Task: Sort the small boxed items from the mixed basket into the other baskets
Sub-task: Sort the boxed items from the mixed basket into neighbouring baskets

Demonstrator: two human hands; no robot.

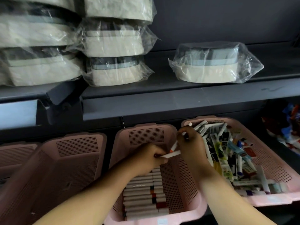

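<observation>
Three baskets stand side by side on the lower level, under the front edge of a shelf [178, 95]. The left basket [78, 143] touches a fourth basket [16, 153] at the frame's left edge. The middle basket [146, 125] holds stacked boxes [142, 192] lying crosswise in rows. The right basket [267, 159] holds a loose heap of items [227, 151]. Further right lies a pile of packets [290, 127].

Both hands meet above the middle basket. The left hand [149, 158] holds one box [172, 154], and the right hand [190, 140], at the basket's right wall, holds a second box [174, 146] just above it.

On the shelf, wrapped bundles [113, 46] are stacked at the left, and a single bundle [211, 65] sits apart to the right.
</observation>
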